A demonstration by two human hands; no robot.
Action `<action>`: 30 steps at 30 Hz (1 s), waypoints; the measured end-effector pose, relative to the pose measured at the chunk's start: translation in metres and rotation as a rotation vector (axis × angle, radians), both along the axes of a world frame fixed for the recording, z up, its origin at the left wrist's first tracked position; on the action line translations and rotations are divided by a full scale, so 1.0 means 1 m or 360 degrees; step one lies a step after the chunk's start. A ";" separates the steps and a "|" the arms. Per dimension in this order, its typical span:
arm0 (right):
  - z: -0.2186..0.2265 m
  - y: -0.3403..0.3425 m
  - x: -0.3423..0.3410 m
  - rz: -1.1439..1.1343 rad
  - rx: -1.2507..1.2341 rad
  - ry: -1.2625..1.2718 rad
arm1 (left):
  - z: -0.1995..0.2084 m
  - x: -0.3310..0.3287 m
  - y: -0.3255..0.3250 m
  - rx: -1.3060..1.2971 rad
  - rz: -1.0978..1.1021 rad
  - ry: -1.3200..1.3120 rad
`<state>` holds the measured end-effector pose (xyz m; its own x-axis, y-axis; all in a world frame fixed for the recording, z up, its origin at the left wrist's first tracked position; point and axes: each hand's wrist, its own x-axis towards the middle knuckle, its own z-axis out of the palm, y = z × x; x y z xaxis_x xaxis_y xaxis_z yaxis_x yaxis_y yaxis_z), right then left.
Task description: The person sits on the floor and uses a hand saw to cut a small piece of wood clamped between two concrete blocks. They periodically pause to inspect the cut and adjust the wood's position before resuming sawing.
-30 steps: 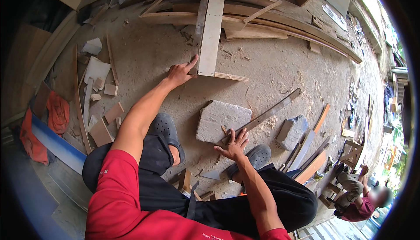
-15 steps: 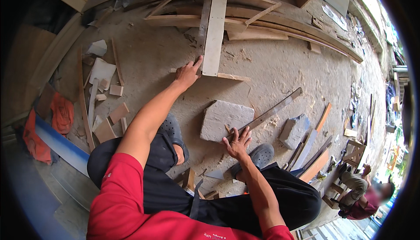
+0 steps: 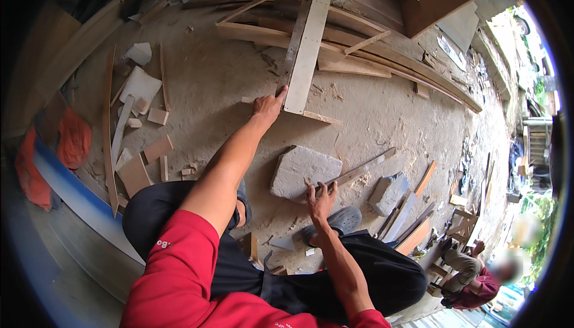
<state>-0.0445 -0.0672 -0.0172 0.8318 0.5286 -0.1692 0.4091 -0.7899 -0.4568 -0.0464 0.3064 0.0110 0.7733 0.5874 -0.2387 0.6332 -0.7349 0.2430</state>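
My left hand [image 3: 267, 107] is at the near end of a long wooden frame [image 3: 306, 53], with its index finger stretched along the side and its other fingers bent over the crosspiece. A pale board with small fixing dots forms the frame's top. My right hand [image 3: 321, 201] has its fingers apart, the tips on the near end of a narrow wooden strip [image 3: 368, 165]. That strip slants away to the right, past a pale stone block [image 3: 306, 171]. A tiny yellowish piece [image 3: 307, 181] shows beside my thumb; its kind is too small to tell.
A second, greyish block [image 3: 388, 193] and several wood strips [image 3: 412, 211] lie to the right. Wood offcuts [image 3: 134, 175] and an orange cloth [image 3: 75, 138] are at left. Long boards [image 3: 400, 68] stretch behind the frame. Another person [image 3: 475, 280] sits at lower right.
My view has shifted slightly, so the scene sits lower in the picture. My right hand's fingers have gone from lying flatter on the strip to more bent. My left hand stays at the frame's end.
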 end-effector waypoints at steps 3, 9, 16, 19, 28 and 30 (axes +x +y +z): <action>0.007 0.009 -0.008 -0.0445 0.0215 0.0031 | 0.014 0.005 -0.002 -0.0016 -0.0032 0.0152; -0.014 0.014 -0.005 -0.1069 0.0425 0.0740 | 0.003 -0.005 0.015 0.0125 -0.0018 0.0054; -0.013 0.010 0.002 -0.1572 0.0698 0.0588 | 0.030 -0.007 0.039 -0.0113 -0.0325 0.0203; -0.005 0.004 0.005 -0.1430 0.0447 0.0380 | 0.044 0.007 0.022 -0.0152 -0.0263 0.0249; 0.036 0.072 0.035 -0.0537 0.0774 0.0105 | 0.060 0.009 0.018 -0.0157 -0.0118 0.0403; 0.038 0.098 0.045 -0.0353 0.0746 0.0091 | 0.059 0.004 0.018 -0.0135 -0.0092 0.0378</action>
